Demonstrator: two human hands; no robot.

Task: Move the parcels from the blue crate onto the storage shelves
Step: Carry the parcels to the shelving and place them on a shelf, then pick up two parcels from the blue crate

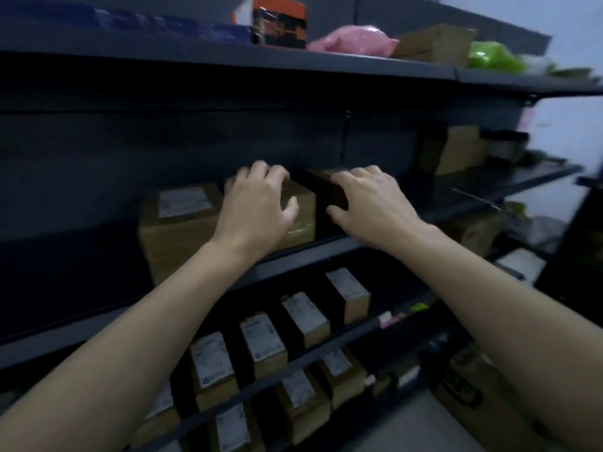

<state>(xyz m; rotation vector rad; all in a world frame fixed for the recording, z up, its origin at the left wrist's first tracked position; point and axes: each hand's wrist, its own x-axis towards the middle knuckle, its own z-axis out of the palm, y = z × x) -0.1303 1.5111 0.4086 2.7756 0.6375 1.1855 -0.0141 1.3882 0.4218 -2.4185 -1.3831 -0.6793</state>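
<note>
Just right of the large parcel (182,223), the small parcel (321,185) lies front-to-back under the right hand (372,203), fingers (359,174) curled over it (thumb in front); the left hand (257,207) grips the large parcel's top.

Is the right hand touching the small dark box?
Touching. Head view shows the right hand curled over the small dark box, thumb against its near face.

Dim bluish light, pale wall (574,24) at the right, grey floor (411,425) at the bottom, dark metal storage shelves (228,60) in tiers, second dark rack (571,249) at the right edge
</note>
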